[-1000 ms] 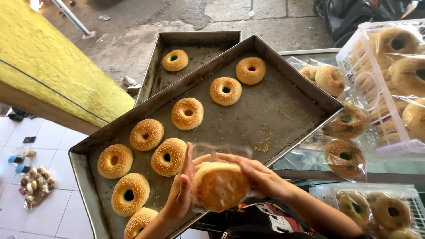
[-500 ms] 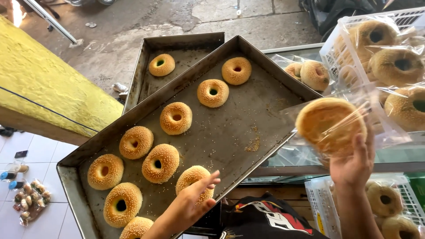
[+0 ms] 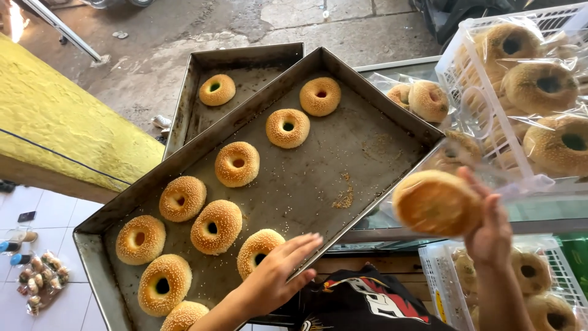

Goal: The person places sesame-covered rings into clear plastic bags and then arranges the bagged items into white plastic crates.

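Left hand: your left hand [image 3: 278,273] lay open, fingers spread flat, palm down over the near sesame ring [image 3: 257,250] at the front of the big tray [image 3: 367,101]; it touched the ring but had not closed on it.
Near ring: it sat flat on the tray floor, directly under and just ahead of your fingers. Being round, it had no long axis; its hole faced straight up.
Right hand: your right hand [image 3: 490,230] was closed around a bagged ring [image 3: 436,202], held up off the tray's right edge.
Bagged ring: it was tilted, its broad browned face turned toward you and to the left. The clear wrap was blurred, so you could not tell how far the bag was closed.
Which hand is nearer: the left was far nearer the tray's rings; the right was well apart from them, near the white basket [image 3: 465,92].
Tray rows: 9 bare rings showed on the big tray, running in a diagonal from near left to far right; the 1 at the bottom edge was cut off.
Second tray: a smaller tray [image 3: 190,104] lay partly under the big one, with 1 ring [image 3: 217,89] in it.
Far right: the white basket held more bagged rings, stacked close together.
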